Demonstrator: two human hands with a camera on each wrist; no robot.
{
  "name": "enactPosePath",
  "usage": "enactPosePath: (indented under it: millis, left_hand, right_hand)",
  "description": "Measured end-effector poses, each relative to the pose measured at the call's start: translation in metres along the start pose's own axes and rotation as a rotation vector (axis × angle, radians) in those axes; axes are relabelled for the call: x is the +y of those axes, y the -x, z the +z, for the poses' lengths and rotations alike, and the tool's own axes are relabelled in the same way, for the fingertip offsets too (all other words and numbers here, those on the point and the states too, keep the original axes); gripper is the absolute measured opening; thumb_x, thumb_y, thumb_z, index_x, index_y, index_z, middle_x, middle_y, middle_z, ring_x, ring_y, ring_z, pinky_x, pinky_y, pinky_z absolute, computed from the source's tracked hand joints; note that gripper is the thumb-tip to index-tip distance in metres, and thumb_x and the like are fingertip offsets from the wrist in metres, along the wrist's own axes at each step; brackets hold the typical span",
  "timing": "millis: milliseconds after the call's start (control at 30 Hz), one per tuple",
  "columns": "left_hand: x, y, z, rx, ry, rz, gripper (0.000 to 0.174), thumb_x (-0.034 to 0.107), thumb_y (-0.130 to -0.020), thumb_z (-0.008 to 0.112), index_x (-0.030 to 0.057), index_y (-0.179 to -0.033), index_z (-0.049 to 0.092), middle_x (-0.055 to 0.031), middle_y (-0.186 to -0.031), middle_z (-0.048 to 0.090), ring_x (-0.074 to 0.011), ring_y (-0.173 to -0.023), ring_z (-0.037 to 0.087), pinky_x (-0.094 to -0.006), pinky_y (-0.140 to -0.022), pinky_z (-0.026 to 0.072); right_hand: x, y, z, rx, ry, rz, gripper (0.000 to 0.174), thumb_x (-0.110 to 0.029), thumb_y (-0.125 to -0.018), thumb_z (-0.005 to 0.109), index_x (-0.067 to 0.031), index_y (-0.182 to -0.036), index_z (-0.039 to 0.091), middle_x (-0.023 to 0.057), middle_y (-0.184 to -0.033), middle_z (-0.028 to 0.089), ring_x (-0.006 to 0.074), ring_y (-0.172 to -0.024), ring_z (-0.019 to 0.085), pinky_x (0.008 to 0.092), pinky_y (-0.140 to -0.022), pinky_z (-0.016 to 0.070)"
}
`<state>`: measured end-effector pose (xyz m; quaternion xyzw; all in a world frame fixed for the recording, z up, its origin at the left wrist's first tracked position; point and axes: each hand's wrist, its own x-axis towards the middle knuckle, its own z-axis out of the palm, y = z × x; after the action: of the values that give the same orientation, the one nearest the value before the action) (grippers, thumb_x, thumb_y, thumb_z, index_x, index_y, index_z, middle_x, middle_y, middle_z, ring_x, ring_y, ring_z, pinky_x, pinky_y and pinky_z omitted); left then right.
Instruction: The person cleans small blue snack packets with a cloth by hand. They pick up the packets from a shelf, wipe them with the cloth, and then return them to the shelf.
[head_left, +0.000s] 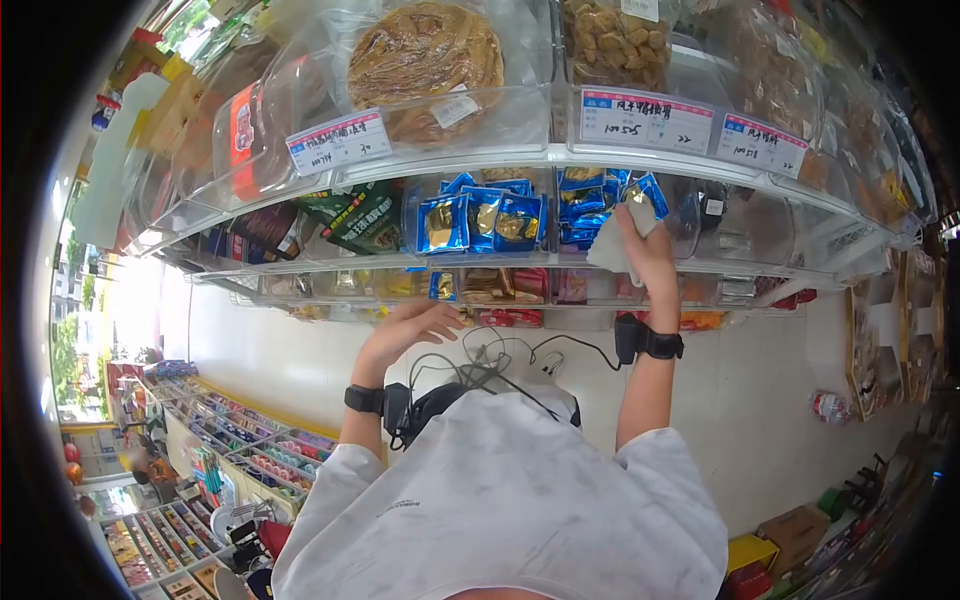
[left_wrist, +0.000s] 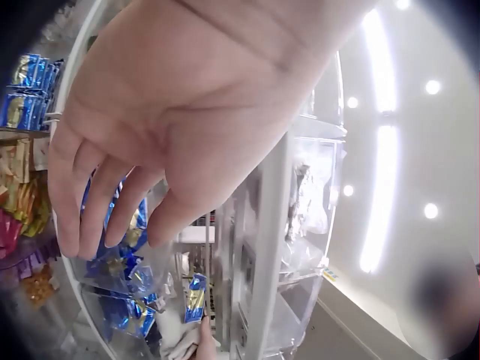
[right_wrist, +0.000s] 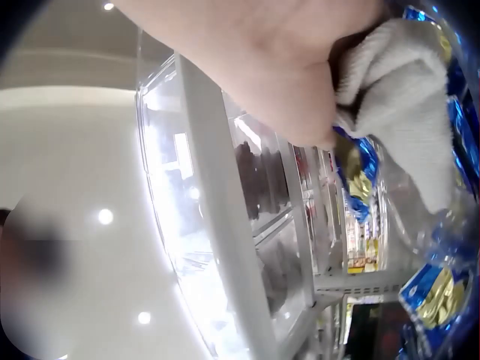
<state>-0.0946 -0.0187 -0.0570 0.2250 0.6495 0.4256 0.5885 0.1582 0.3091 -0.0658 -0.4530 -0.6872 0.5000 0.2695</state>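
A greyish-white cloth [head_left: 608, 250] lies right of the centre of the head view, bunched in the right hand [head_left: 657, 265], whose grip is closed round it. A blue and gold packet [left_wrist: 195, 298] is pinched upright by the same hand; it shows at the lower middle of the left wrist view, just beside the cloth.

Around that hand, near the centre right of the head view, more blue packets [head_left: 583, 205] fill a clear bin on the shelf. Another heap of blue packets [head_left: 470, 222] sits in the bin to its left. Green bags [head_left: 358, 215] lie farther left on that row.

The left hand [head_left: 405, 332], left of centre and below the bins, has a released grip: its fingers are loosely bent and hold nothing.

Along the upper part of the frame, a price tag [head_left: 645, 120] hangs on the shelf front, and a round brown food [head_left: 425, 58] lies in clear wrapping at upper middle. Black cables [head_left: 490, 362] run between the wrists, above a white shirt [head_left: 500, 500] at bottom centre. A pale floor [head_left: 740, 400] spreads at right.
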Motion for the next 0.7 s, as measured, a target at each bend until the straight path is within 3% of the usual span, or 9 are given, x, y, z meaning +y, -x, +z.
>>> enactPosePath:
  millis: [133, 233, 333, 367, 467, 567, 667, 700]
  left_hand:
    - [-0.046, -0.042, -0.036, -0.028, 0.361, -0.157, 0.031, 0.026, -0.103, 0.053, 0.0015, -0.118, 0.063, -0.0117, -0.107, 0.070, -0.0201, -0.092, 0.068, -0.0291, -0.076, 0.0529]
    - [-0.133, -0.110, -0.097, 0.014, 0.707, -0.129, 0.027, 0.025, -0.103, 0.051, 0.0030, -0.113, 0.064, -0.0100, -0.104, 0.069, -0.0186, -0.089, 0.064, -0.0290, -0.072, 0.0512]
    - [-0.163, -0.148, -0.124, 0.147, 0.619, -0.099, 0.025, 0.024, -0.102, 0.051, 0.0036, -0.110, 0.063, -0.0092, -0.099, 0.068, -0.0187, -0.083, 0.062, -0.0286, -0.069, 0.0500]
    - [-0.153, -0.151, -0.119, 0.227, 0.522, -0.132, 0.025, 0.022, -0.102, 0.051, 0.0020, -0.110, 0.062, -0.0096, -0.095, 0.067, -0.0200, -0.083, 0.062, -0.0298, -0.070, 0.0507]
    - [-0.177, -0.192, -0.136, 0.257, 0.410, -0.126, 0.015, 0.019, -0.098, 0.057, 0.0066, -0.102, 0.065, -0.0062, -0.088, 0.068, -0.0179, -0.076, 0.062, -0.0286, -0.065, 0.0501]
    - [-0.269, -0.256, -0.215, 0.140, -0.898, 0.642, 0.015, 0.014, -0.094, 0.061, 0.0058, -0.105, 0.065, -0.0090, -0.090, 0.068, -0.0177, -0.078, 0.064, -0.0295, -0.064, 0.0510]
    - [-0.369, -0.327, -0.267, 0.096, -0.305, 0.178, 0.022, 0.009, -0.097, 0.055, 0.0102, -0.119, 0.057, -0.0068, -0.098, 0.053, -0.0212, -0.089, 0.055, -0.0323, -0.082, 0.0501]
    - [-0.353, -0.314, -0.263, 0.112, -0.460, 0.285, 0.024, 0.008, -0.092, 0.061, 0.0066, -0.116, 0.060, -0.0093, -0.097, 0.058, -0.0216, -0.086, 0.058, -0.0343, -0.076, 0.0500]
  right_hand:
    - [0.003, 0.055, -0.007, 0.050, -0.203, 0.048, 0.048, -0.043, -0.096, 0.065, 0.0010, -0.115, 0.067, 0.0090, -0.103, 0.072, 0.0169, -0.093, 0.065, 0.0311, -0.084, 0.0495]
    - [0.017, 0.102, -0.015, 0.134, -0.173, 0.158, 0.048, -0.041, -0.098, 0.063, -0.0004, -0.122, 0.065, 0.0063, -0.109, 0.070, 0.0138, -0.098, 0.062, 0.0286, -0.088, 0.0472]
    - [0.014, 0.154, -0.006, 0.265, -0.198, 0.245, 0.048, -0.041, -0.098, 0.062, -0.0002, -0.124, 0.064, 0.0057, -0.108, 0.069, 0.0136, -0.101, 0.061, 0.0279, -0.090, 0.0456]
    - [0.020, 0.170, 0.001, 0.305, -0.180, 0.280, 0.045, -0.041, -0.099, 0.061, -0.0019, -0.120, 0.065, 0.0031, -0.093, 0.067, 0.0110, -0.082, 0.062, 0.0263, -0.072, 0.0486]
    - [0.020, 0.224, 0.035, 0.367, -0.138, 0.438, 0.040, -0.041, -0.100, 0.060, -0.0043, -0.114, 0.066, -0.0012, -0.078, 0.060, 0.0068, -0.061, 0.052, 0.0254, -0.052, 0.0410]
    - [0.016, 0.271, 0.080, 0.413, -0.187, 0.572, 0.037, -0.041, -0.100, 0.059, -0.0064, -0.109, 0.066, -0.0047, -0.067, 0.053, 0.0035, -0.047, 0.041, 0.0251, -0.039, 0.0306]
    - [0.007, 0.305, 0.118, 0.431, -0.251, 0.714, 0.036, -0.040, -0.100, 0.060, -0.0068, -0.112, 0.066, -0.0042, -0.069, 0.054, 0.0036, -0.050, 0.044, 0.0242, -0.042, 0.0336]
    - [0.005, 0.317, 0.129, 0.446, -0.252, 0.742, 0.036, -0.040, -0.100, 0.060, -0.0064, -0.113, 0.066, -0.0040, -0.070, 0.054, 0.0037, -0.051, 0.044, 0.0241, -0.042, 0.0338]
